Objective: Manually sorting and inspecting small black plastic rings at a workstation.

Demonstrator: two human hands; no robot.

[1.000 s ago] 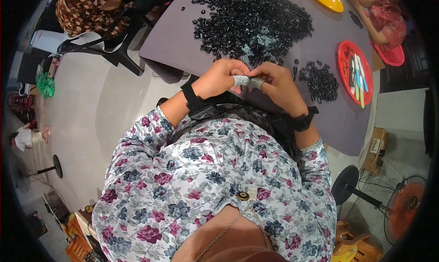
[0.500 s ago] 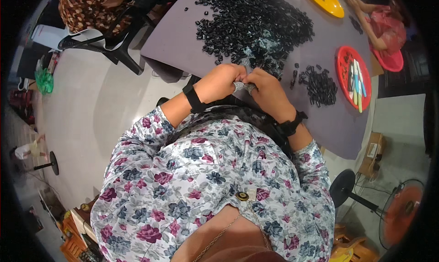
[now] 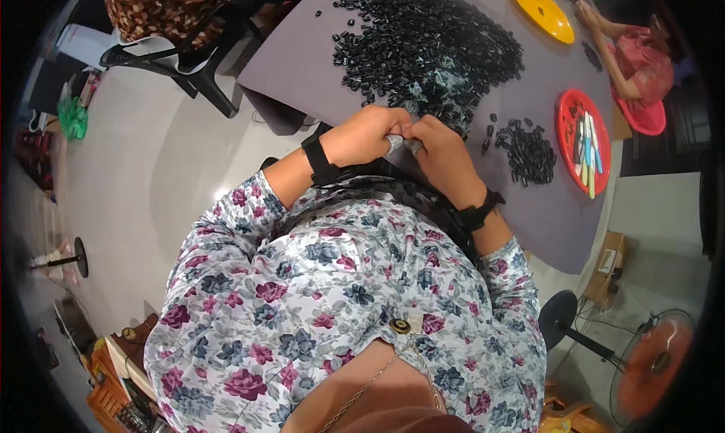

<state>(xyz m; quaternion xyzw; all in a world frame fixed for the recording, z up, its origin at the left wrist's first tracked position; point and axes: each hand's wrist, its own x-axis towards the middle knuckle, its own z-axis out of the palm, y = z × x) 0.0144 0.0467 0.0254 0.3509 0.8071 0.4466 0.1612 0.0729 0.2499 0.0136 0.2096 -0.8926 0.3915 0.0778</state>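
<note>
My left hand (image 3: 364,140) and my right hand (image 3: 447,159) meet at the near edge of the table, fingertips pinched together. Whatever lies between them is too small and covered to make out. Silvery-grey wrapping (image 3: 394,143) shows around the fingers of my left hand, and a greyish bit is also at the right fingers. Just beyond my hands spreads a large heap of small, shiny black pieces (image 3: 423,40), with pale, clear film-like scraps (image 3: 447,79) on its near part. To the right of my right hand lies a smaller pile of black pieces (image 3: 529,155).
A red plate (image 3: 565,134) holds several slim tools (image 3: 587,155) with white, blue and green parts. Farther back is a yellow plate (image 3: 545,13), near another person in pink (image 3: 642,66). A black chair (image 3: 200,74) stands left of the table; a fan (image 3: 657,365) stands lower right.
The view has shifted slightly, so the table sits a little lower and to the right. My hands stay pinched together, and less of the greyish material shows beneath the fingers.
</note>
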